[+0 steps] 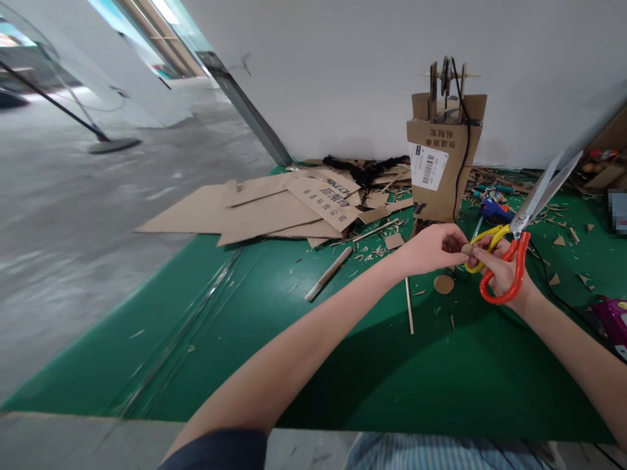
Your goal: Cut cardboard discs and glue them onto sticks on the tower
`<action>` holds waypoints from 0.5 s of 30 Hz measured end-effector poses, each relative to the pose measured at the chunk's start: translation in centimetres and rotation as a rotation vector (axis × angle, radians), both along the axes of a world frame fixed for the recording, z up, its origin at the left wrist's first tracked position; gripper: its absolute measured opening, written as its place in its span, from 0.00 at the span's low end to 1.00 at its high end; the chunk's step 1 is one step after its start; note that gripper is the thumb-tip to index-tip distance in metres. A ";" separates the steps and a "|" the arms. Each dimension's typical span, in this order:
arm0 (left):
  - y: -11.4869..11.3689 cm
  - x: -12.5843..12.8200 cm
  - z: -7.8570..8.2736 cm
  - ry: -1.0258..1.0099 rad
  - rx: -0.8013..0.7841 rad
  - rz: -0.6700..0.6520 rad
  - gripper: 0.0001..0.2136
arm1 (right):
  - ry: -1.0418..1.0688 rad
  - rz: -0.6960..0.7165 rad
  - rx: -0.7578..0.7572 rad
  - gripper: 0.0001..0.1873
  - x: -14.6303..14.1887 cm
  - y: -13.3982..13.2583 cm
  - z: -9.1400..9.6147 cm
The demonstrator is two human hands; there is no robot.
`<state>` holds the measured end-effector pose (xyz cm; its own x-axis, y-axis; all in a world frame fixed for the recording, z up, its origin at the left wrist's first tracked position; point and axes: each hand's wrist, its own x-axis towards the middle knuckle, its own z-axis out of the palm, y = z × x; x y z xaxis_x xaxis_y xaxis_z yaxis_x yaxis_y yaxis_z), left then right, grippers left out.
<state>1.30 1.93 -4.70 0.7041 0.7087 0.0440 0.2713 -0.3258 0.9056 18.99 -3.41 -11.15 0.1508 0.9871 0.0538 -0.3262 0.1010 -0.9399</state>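
Note:
My right hand (502, 271) grips scissors (522, 225) with one yellow and one orange handle loop, the long silver blades pointing up and to the right. My left hand (434, 248) is pinched on a small brown cardboard piece (467, 249) held right against the scissor handles. Both hands hover above a green mat (274, 346). A cut cardboard disc (443, 284) lies on the mat just below my hands. A thin wooden stick (409, 305) lies under my left wrist.
An upright cardboard box structure (441, 163) with sticks and a black cord stands behind my hands by the white wall. Flattened cardboard sheets (264, 209) lie at the mat's far left. A blue glue gun (492, 210), scraps and splinters litter the right. A flat wooden strip (328, 274) lies mid-mat.

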 end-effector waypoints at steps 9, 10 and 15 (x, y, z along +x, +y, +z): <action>0.3 0.3 -0.2 -0.264 -0.351 0.231 0.05 | -0.211 0.040 -0.009 0.22 0.6 0.1 0.1; 0.2 0.3 0.1 -0.302 -0.387 0.265 0.05 | -0.303 0.049 -0.003 0.23 0.8 0.1 0.1; 0.1 0.3 1.3 -0.545 -0.352 0.377 0.06 | -0.683 0.031 0.108 0.30 1.6 -0.3 0.6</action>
<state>1.64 2.04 -3.43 0.3540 0.9342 0.0432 -0.2100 0.0344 0.9771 20.56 -3.72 -10.56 0.0199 0.9742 0.2246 0.3314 0.2055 -0.9208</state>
